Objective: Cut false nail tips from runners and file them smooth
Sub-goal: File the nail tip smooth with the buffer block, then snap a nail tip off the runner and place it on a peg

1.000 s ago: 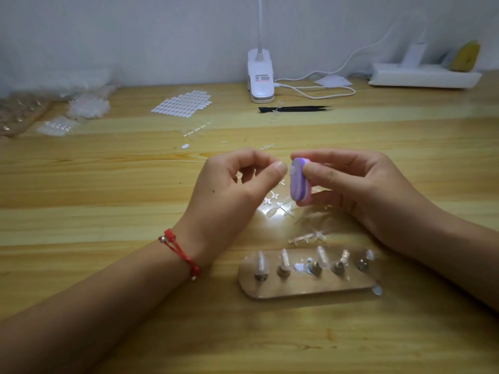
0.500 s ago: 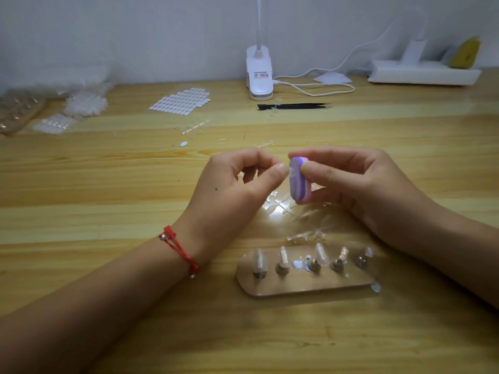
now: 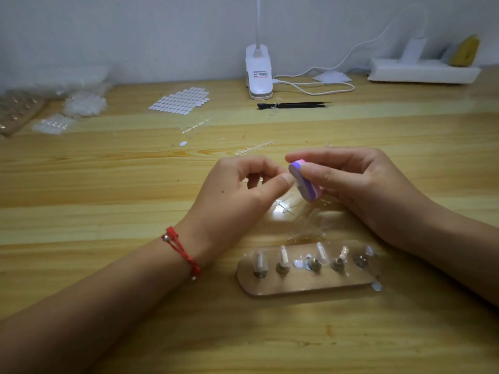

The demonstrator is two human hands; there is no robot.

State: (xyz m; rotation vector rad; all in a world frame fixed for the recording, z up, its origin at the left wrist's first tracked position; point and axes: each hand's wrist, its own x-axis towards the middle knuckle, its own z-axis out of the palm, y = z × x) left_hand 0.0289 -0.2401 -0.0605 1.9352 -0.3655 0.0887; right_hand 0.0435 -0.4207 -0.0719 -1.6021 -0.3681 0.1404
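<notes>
My right hand [image 3: 359, 184] grips a small purple and pink file block [image 3: 306, 183] between thumb and fingers, tilted over the table's middle. My left hand [image 3: 237, 195] is curled, thumb and forefinger pinched together right against the block's face; the clear nail tip between them is too small to make out. Cut clear runners [image 3: 283, 207] lie on the table under both hands. In front of them lies a wooden holder [image 3: 305, 286] with several pegs, some carrying clear nail tips [image 3: 321, 253].
More clear runners [image 3: 252, 148] lie behind the hands. A sheet of white stickers [image 3: 181, 101], black tweezers [image 3: 294, 105], a white clip lamp [image 3: 258, 74] with its cable, and a white power strip [image 3: 421, 72] sit at the back. Bags of tips [image 3: 83, 102] are far left.
The file block has tilted from upright to slanting, its lower end swung right. Both hands stay pressed together at the same spot.
</notes>
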